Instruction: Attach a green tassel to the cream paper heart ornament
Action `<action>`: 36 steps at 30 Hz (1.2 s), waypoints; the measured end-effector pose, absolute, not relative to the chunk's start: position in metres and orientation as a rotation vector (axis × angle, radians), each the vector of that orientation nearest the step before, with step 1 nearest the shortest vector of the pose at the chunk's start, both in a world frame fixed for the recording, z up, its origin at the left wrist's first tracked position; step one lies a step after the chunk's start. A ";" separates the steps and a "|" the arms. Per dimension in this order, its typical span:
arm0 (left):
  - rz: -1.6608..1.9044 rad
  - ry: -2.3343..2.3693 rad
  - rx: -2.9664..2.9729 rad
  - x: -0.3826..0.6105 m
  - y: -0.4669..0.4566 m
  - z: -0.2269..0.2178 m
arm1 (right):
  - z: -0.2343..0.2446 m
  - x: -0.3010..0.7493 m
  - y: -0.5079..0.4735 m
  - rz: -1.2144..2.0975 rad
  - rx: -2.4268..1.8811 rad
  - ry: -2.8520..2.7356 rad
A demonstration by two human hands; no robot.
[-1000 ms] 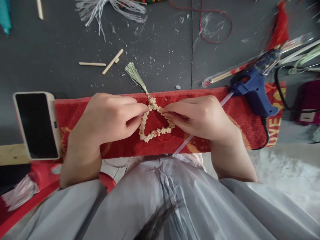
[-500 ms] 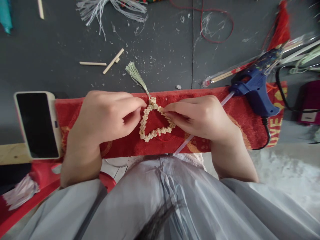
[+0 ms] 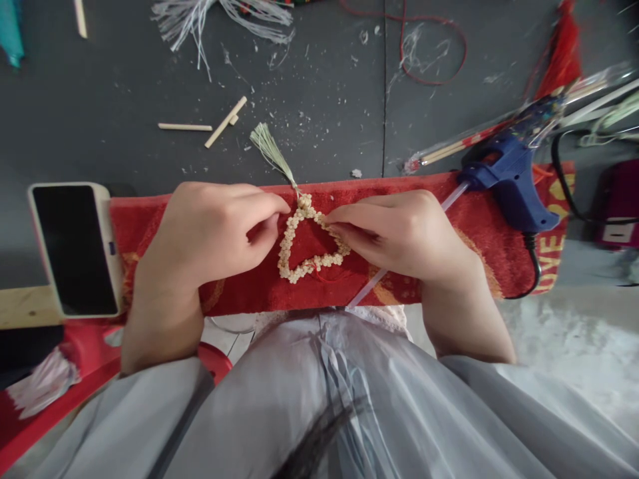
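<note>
A cream beaded triangle (image 3: 286, 249) lies on a red towel (image 3: 249, 293), its knotted top pointing away from me. From that top a pale green tassel (image 3: 272, 152) reaches onto the dark table. My right hand (image 3: 399, 226) pinches the triangle's right side between thumb and fingers. Just left of the triangle, my left hand (image 3: 219, 229) is closed in a pinch, its fingertips slightly apart from the beads. Whatever it may hold is too small to make out. A thin red thread (image 3: 319, 271) curls by the lower side of the triangle.
At right a blue glue gun (image 3: 509, 173) lies with its clear glue stick toward me. A phone (image 3: 74, 249) sits at left. Beyond are short wooden sticks (image 3: 184, 126), a white tassel (image 3: 224, 20), red cord (image 3: 434, 83) and a red tassel (image 3: 562, 50).
My left fingertips have shifted very slightly left, away from the beads. My right hand and the beaded triangle look the same.
</note>
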State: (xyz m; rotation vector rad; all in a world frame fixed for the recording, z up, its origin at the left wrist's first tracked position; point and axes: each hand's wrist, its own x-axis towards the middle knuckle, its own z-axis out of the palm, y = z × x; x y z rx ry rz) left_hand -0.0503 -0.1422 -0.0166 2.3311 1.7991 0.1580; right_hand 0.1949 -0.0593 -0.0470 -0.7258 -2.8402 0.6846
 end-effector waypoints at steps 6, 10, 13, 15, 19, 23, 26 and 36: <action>0.198 1.722 2.392 -0.052 -0.142 -0.022 | -0.046 0.195 -0.059 0.691 -0.708 -2.845; 0.094 1.720 2.307 -0.053 -0.140 -0.022 | -0.046 0.195 -0.059 0.693 -0.716 -2.833; 0.063 1.716 2.282 -0.052 -0.139 -0.020 | -0.046 0.195 -0.059 0.690 -0.720 -2.830; 0.043 1.717 2.280 -0.052 -0.139 -0.020 | -0.045 0.194 -0.059 0.696 -0.723 -2.838; 0.024 1.718 2.290 -0.051 -0.138 -0.019 | -0.044 0.194 -0.058 0.712 -0.730 -2.859; 0.023 1.708 2.276 -0.051 -0.138 -0.020 | -0.045 0.194 -0.059 0.709 -0.734 -2.851; -0.007 1.712 2.293 -0.051 -0.138 -0.020 | -0.044 0.194 -0.059 0.701 -0.731 -2.850; -0.055 1.766 2.403 -0.052 -0.138 -0.021 | -0.046 0.194 -0.059 0.703 -0.737 -2.837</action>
